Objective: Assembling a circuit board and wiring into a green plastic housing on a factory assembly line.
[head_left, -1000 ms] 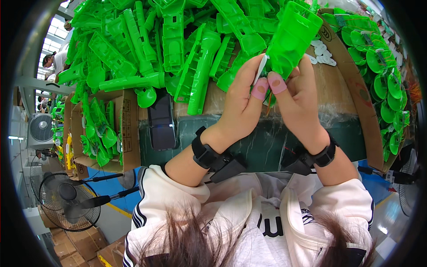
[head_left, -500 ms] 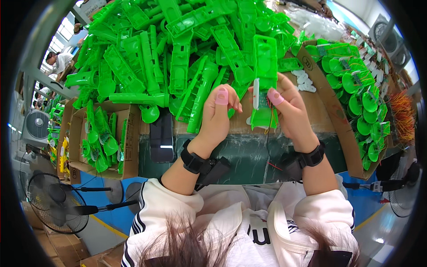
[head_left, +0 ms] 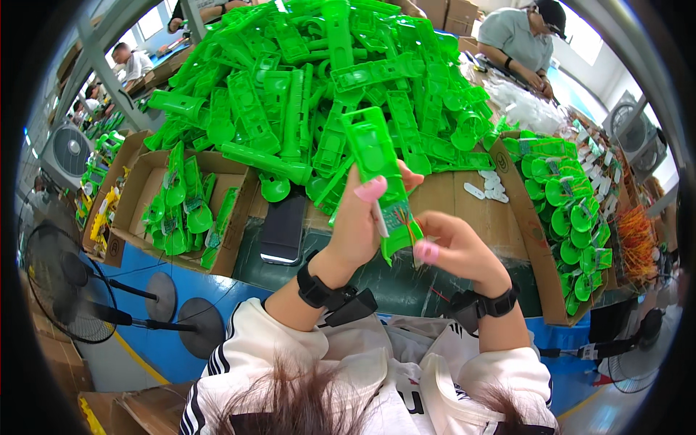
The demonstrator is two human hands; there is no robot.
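Note:
A long green plastic housing [head_left: 373, 148], open-faced and tilted, is gripped by my left hand [head_left: 355, 221] around its middle. Inside its lower part sit a small circuit board [head_left: 396, 215] and a narrow white strip [head_left: 380, 220]. Thin coloured wires [head_left: 413, 230] run from the board over the housing's right edge. My right hand [head_left: 464, 250] has its thumb and fingers closed about these wires, beside the housing's lower end; its fingertips are partly hidden. Both thumbs wear pink finger covers.
A large heap of green housings [head_left: 290, 90] covers the table's far side. Cardboard boxes holding assembled green parts stand left [head_left: 127, 196] and right [head_left: 533, 239]. A dark phone [head_left: 283, 230] lies left, white plastic pieces [head_left: 494, 187] right. Orange wires [head_left: 638, 243] lie farther right; a co-worker [head_left: 518, 43] sits beyond.
The housing has passed from my right hand into my left and come nearer. My right hand has moved down to the wires at its lower end. The view has shifted, showing more of the far side.

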